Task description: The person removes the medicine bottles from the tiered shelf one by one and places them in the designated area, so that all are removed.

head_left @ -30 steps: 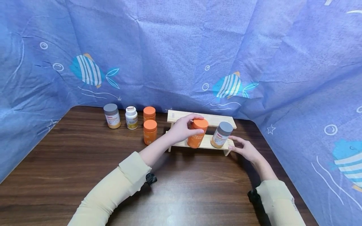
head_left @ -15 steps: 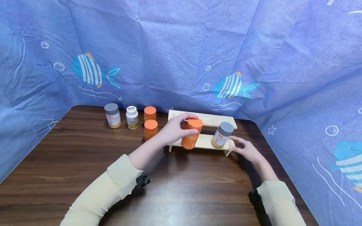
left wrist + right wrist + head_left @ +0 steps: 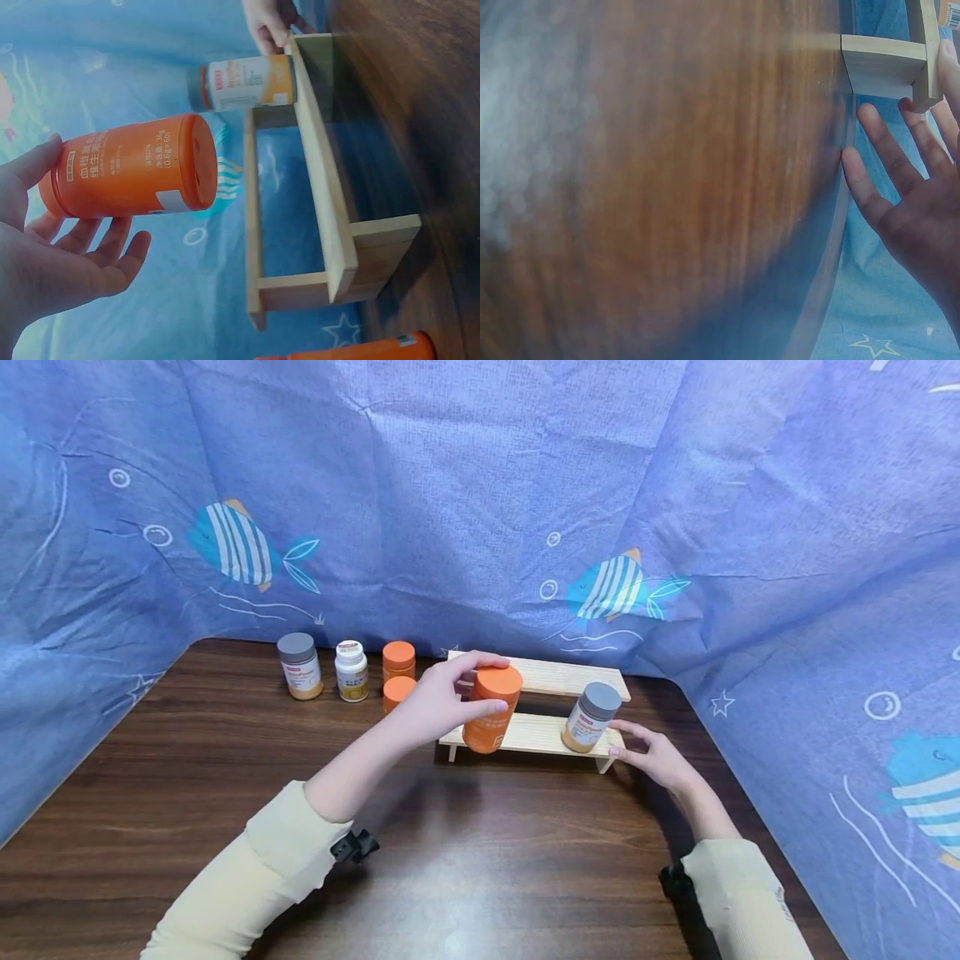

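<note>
1. Gripping orange jar [image 3: 131,169] near its lid: left hand [image 3: 431,708], thumb opposite fingers, forearm [image 3: 348,772] angled forward-right.
2. Jar's airborne, before wooden shelf [image 3: 566,678].
3. Right hand [image 3: 658,760] at shelf's right end, fingers spread.

Six jars [image 3: 491,728], one rack [image 3: 536,734]

I have open table [image 3: 510,852] before the shelf [image 3: 536,733]; a jar [image 3: 590,720] and the right hand [image 3: 656,760] obstruct its right end, two orange bottles [image 3: 399,655] its left.
</note>
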Demonstrator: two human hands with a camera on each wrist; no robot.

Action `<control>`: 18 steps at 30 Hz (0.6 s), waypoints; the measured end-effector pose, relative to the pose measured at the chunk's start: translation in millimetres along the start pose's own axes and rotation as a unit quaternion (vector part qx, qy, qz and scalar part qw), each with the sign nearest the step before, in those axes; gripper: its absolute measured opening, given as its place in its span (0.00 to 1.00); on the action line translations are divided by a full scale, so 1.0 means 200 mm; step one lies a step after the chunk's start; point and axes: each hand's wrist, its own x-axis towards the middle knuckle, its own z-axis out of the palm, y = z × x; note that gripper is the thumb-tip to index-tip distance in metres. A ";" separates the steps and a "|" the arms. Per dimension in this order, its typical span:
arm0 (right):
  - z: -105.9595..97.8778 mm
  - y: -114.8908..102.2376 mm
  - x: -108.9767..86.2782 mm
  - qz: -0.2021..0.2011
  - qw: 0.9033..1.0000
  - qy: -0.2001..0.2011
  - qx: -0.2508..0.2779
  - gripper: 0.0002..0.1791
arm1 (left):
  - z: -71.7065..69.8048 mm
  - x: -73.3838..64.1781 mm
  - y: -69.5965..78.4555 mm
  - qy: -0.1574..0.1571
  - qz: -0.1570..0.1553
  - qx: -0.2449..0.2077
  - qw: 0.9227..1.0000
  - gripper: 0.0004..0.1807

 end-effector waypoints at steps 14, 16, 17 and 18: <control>-0.01 -0.10 -0.03 0.010 1.000 -0.005 0.004 0.29 | -0.17 -0.12 0.03 0.029 0.006 0.012 0.999 0.28; -0.01 -0.15 -0.04 0.012 1.000 -0.005 0.008 0.29 | -0.20 -0.13 0.02 0.032 0.005 0.011 0.999 0.28; -0.01 -0.16 -0.04 0.014 1.000 -0.004 0.011 0.29 | -0.21 -0.14 0.02 0.034 0.003 0.010 0.999 0.29; -0.01 -0.16 -0.04 0.014 1.000 -0.004 0.011 0.29 | -0.22 -0.15 0.02 0.035 0.000 0.008 0.999 0.29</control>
